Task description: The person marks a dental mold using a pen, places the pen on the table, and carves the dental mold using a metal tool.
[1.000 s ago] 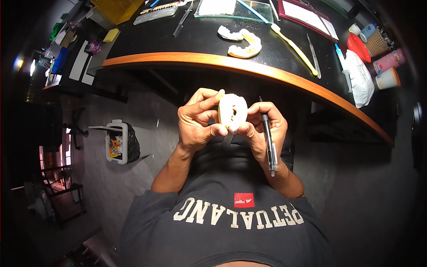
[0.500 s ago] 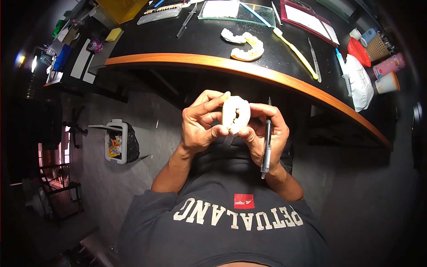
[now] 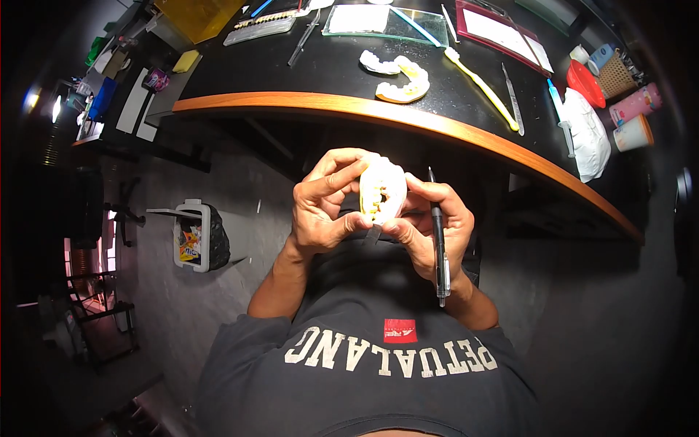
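Observation:
A whitish dental cast (image 3: 383, 191), with a dark gap in its middle, is held up in front of my body between both hands. My left hand (image 3: 325, 200) grips its left side with thumb and fingertips. On the right side, the thumb and index finger of my right hand (image 3: 435, 213) press against it. A black pen (image 3: 439, 251) with a clear end also lies across my right hand, pointing up and down. A thin flat strip (image 3: 372, 235) shows just under the cast; what holds it is hidden.
Beyond my hands is a black table with an orange edge (image 3: 320, 100). On it lie curved cast pieces (image 3: 408, 81), a yellow toothbrush (image 3: 486, 91), a metal tool (image 3: 512, 98), a glass plate (image 3: 336, 22), a syringe (image 3: 563, 120) and a white bag (image 3: 587, 138). A bin (image 3: 206, 237) stands at left.
The cast has turned a little in my fingers, so its inner left side shows more. The pen has swung slightly, its lower end now lower and further right than half a second ago.

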Motion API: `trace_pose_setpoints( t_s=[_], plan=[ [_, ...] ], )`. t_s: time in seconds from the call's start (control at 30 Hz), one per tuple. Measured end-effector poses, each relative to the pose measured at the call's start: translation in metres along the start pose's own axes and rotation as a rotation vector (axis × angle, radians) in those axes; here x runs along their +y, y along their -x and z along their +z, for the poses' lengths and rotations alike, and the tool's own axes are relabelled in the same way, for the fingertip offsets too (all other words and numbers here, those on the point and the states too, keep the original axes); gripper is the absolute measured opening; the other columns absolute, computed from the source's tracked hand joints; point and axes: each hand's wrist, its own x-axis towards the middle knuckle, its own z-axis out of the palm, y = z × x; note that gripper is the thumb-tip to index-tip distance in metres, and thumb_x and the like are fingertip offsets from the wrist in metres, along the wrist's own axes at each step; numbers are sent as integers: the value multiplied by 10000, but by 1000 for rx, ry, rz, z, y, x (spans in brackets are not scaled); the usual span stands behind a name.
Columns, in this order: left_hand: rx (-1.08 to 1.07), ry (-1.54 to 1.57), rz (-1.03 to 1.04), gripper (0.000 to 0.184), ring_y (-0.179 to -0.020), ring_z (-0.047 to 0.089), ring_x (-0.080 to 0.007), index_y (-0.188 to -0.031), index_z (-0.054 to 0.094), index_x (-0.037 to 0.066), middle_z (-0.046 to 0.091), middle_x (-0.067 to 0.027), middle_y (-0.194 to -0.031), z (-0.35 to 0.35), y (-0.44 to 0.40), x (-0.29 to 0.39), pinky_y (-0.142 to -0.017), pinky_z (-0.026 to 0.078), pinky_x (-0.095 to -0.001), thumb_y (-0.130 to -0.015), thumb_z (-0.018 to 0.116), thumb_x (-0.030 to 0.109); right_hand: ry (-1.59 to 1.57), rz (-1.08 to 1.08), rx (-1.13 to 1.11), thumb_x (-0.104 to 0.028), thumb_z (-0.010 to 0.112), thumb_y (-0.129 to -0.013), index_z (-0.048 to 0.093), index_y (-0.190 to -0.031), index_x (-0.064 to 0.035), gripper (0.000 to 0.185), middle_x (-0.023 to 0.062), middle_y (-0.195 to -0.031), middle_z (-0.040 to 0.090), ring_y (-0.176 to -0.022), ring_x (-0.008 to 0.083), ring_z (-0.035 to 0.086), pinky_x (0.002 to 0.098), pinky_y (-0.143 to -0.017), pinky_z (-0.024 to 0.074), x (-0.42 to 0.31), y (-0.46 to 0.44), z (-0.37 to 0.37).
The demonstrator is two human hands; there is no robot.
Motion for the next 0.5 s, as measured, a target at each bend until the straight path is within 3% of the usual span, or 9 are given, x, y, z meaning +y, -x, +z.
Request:
trace_pose_setpoints(
  t_s=[0.4, 0.5],
  plan=[
    [-72, 44, 117, 693, -1360, 559, -401, -1448, 619, 62, 486, -327, -1502, 0, -1, -7, -1105, 505, -479, -829, 897, 208, 72, -79, -50, 53, 861, -818, 632, -1302, 42, 536, 177, -1086, 743, -974, 200, 754, 303, -820, 660, -3, 3, -2],
    [-76, 14, 119, 663, -1376, 546, -424, -1480, 582, 46, 462, -365, -1524, 3, -1, -8, -1116, 477, -487, -888, 843, 193, 145, -130, -61, 59, 861, -813, 607, -1318, 42, 565, 206, -1111, 738, -1006, 223, 753, 329, -858, 660, -1, 5, -5]
  ],
)
